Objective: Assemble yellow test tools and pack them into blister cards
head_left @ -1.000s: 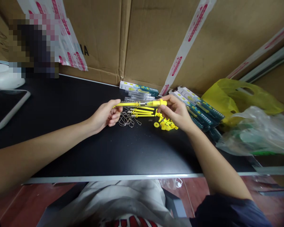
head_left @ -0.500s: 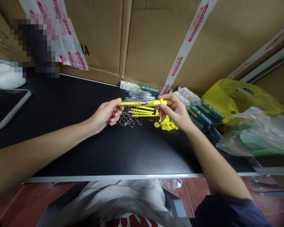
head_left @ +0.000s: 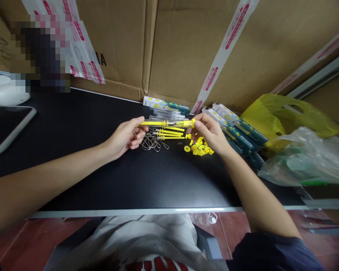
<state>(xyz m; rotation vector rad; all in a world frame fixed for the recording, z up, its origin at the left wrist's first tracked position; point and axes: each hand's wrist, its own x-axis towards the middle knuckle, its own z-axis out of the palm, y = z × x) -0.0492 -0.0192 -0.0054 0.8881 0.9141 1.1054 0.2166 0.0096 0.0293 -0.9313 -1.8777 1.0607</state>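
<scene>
My left hand (head_left: 130, 135) is closed around the left end of a clear plastic tube (head_left: 152, 123), which lies level above the table. A yellow rod and a metal part show inside it. At the tube's right end sits a yellow cap (head_left: 189, 123), with the thumb and fingers of my right hand (head_left: 210, 131) closed at its outer tip. Beneath the tube, yellow rods (head_left: 171, 134) with metal ends lie side by side, next to a tangle of wire loops (head_left: 152, 142). Several small yellow plastic parts (head_left: 199, 147) are heaped below my right hand.
Printed narrow boxes (head_left: 235, 126) are piled to the right, and another box (head_left: 165, 103) lies behind clear tubes (head_left: 169, 113). Yellow (head_left: 267, 113) and clear plastic bags (head_left: 307, 158) fill the right side. A phone (head_left: 9, 126) rests at left. Cardboard (head_left: 180, 49) stands behind the table.
The tube and its cap have shifted slightly left. My right fingertips have moved from around the cap to its outer end. My left hand keeps its grip.
</scene>
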